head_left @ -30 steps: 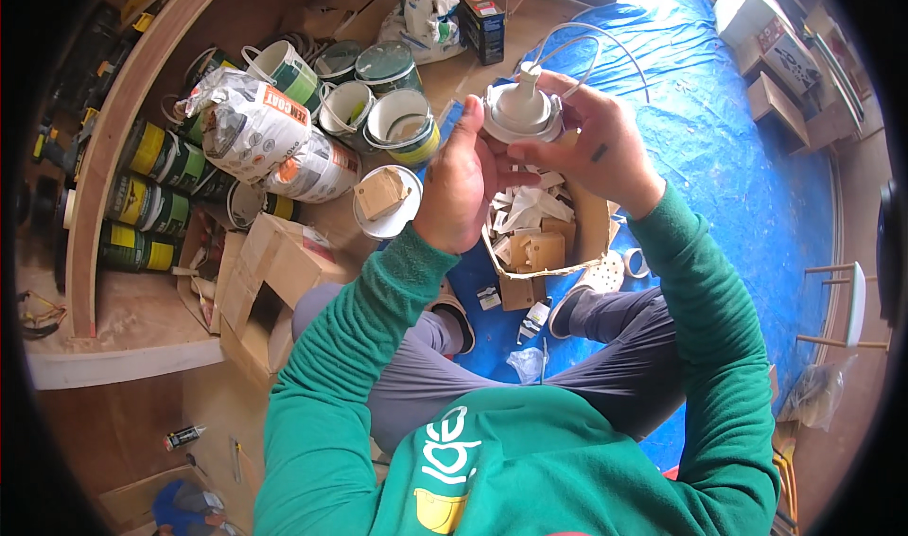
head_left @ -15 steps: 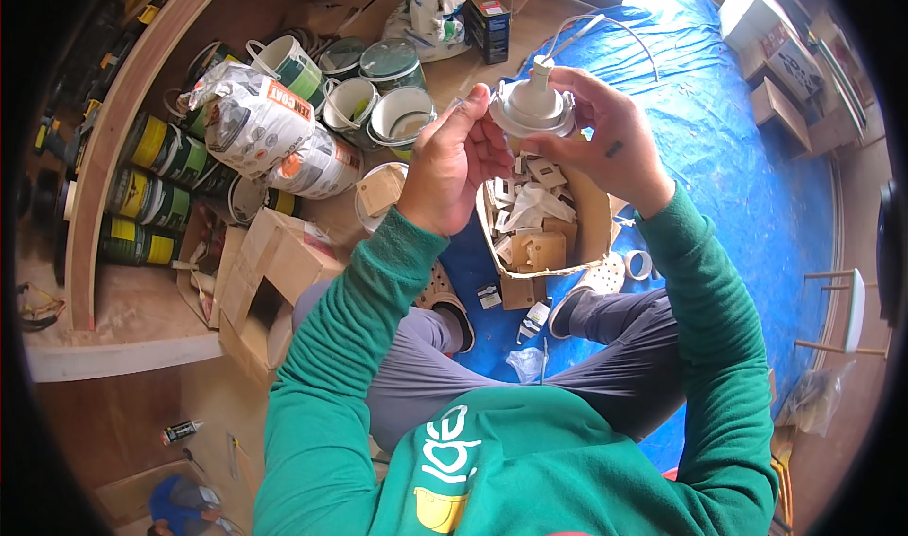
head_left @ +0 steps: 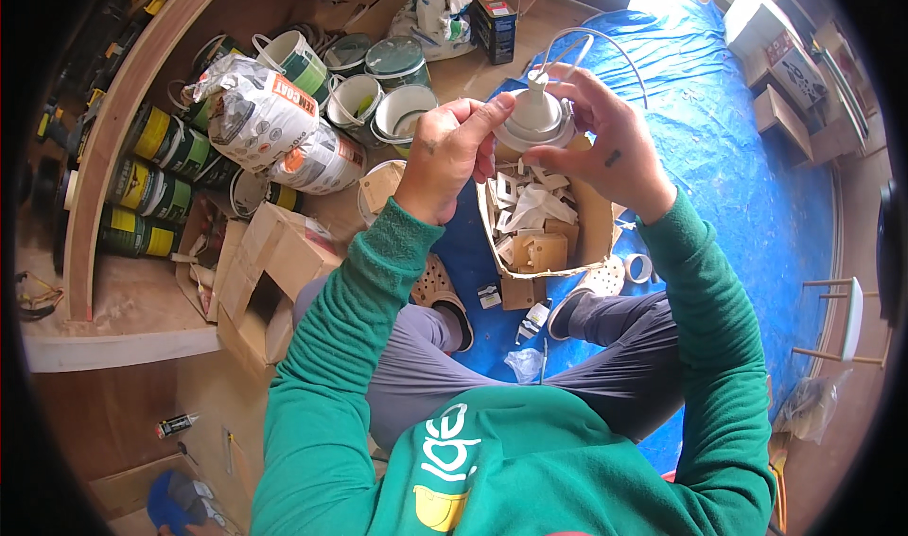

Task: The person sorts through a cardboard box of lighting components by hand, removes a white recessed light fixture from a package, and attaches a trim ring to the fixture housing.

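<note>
The right hand (head_left: 605,139) grips a white round fixture (head_left: 534,120), thumb below and fingers curled around its far side, which they hide. The left hand (head_left: 445,153) is half closed, its thumb overlapping the fixture's left edge; whether it grips anything I cannot tell. Below and between the hands, an open cardboard box (head_left: 594,219) holds white pieces and small brown cartons (head_left: 541,251). Beyond the left hand, one bucket (head_left: 401,103) is partly covered; another (head_left: 348,94), farther left, contains something yellow-green.
</note>
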A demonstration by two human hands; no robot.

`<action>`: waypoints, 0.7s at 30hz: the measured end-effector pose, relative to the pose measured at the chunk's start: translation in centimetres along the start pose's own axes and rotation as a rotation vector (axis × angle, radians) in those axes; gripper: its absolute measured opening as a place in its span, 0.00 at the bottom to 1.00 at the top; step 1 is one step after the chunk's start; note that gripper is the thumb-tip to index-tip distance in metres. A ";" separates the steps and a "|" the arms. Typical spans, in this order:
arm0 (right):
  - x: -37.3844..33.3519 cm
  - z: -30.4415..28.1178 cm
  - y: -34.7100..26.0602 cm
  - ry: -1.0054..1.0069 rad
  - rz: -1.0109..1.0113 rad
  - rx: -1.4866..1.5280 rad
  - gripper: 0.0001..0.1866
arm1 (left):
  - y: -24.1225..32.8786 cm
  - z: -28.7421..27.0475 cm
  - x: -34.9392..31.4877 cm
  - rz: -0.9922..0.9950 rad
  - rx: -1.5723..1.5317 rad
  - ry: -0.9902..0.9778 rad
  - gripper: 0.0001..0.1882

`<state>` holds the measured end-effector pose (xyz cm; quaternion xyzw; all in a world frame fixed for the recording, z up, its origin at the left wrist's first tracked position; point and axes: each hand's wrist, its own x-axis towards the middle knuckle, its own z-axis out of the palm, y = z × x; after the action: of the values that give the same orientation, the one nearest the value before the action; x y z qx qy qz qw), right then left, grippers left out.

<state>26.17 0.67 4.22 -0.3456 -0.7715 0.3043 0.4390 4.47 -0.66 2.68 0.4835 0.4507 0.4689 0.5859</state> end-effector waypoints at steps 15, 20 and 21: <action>-0.1 0.2 1.2 -0.038 0.016 -0.046 0.36 | 0.3 0.3 -0.1 0.061 0.048 0.027 0.24; -0.3 0.2 1.0 -0.058 0.076 -0.060 0.39 | 0.0 0.1 0.1 0.101 0.106 0.034 0.24; -0.4 0.3 1.0 -0.060 0.084 -0.050 0.39 | -0.1 -0.1 0.1 0.103 0.114 0.023 0.25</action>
<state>26.36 0.90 3.12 -0.3791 -0.7765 0.3132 0.3939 4.38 -0.51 2.60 0.5333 0.4580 0.4776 0.5270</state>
